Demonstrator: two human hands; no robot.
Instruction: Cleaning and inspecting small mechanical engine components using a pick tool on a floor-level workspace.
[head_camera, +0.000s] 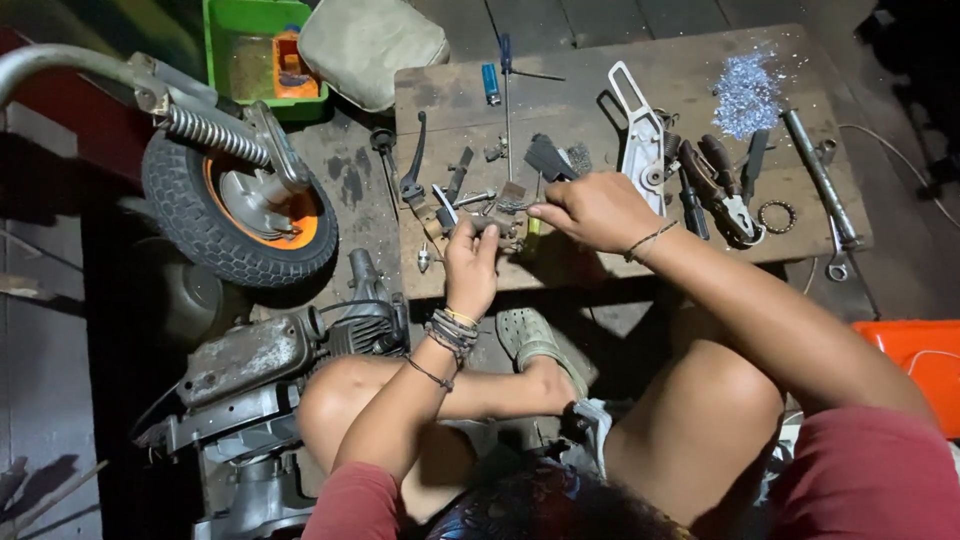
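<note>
Head view: wooden surface strewn with tools on dark plank floor; left hand grip closed on small metal part, right hand pinching, contents unclear.

The worktop is bare along its far edge at 12 o'clock, between the screwdriver and the white bracket. At its centre small metal parts crowd around both hands, and tools block 2 o'clock. A wheel and an engine close off 9 o'clock.
</note>
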